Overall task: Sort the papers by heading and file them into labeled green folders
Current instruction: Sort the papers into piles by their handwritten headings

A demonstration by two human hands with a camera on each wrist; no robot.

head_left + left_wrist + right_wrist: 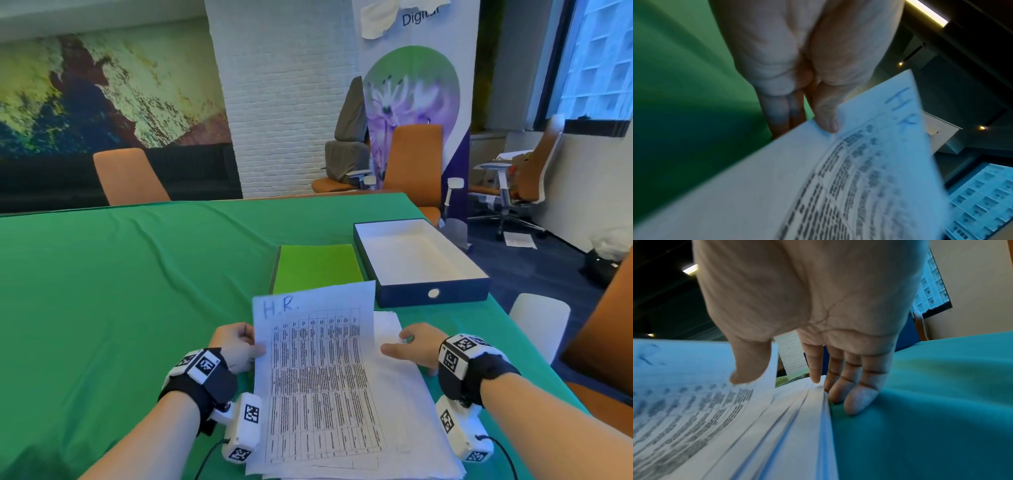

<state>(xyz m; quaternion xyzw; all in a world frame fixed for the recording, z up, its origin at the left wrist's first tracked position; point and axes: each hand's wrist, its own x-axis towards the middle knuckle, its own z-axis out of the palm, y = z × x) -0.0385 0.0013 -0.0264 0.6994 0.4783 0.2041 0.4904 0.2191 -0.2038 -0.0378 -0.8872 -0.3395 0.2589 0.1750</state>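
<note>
A printed sheet headed "H.R." [315, 359] is raised off a stack of white papers [411, 411] on the green cloth. My left hand [239, 342] pinches the sheet's left edge; in the left wrist view the thumb [828, 120] lies on top of the H.R. sheet [859, 162] and the fingers go under it. My right hand [411, 346] rests at the stack's right edge. Its fingers [859, 394] are straight, tips touching the side of the stack [793, 426] and the cloth. A bright green folder [315, 267] lies closed just behind the papers.
A dark blue open box [404, 296] with a white inside stands right of the folder, near the table's right edge. The green cloth [120, 291] stretches wide to the left. Orange chairs [126, 178] stand behind the table, and a white armrest [537, 322] is at the right.
</note>
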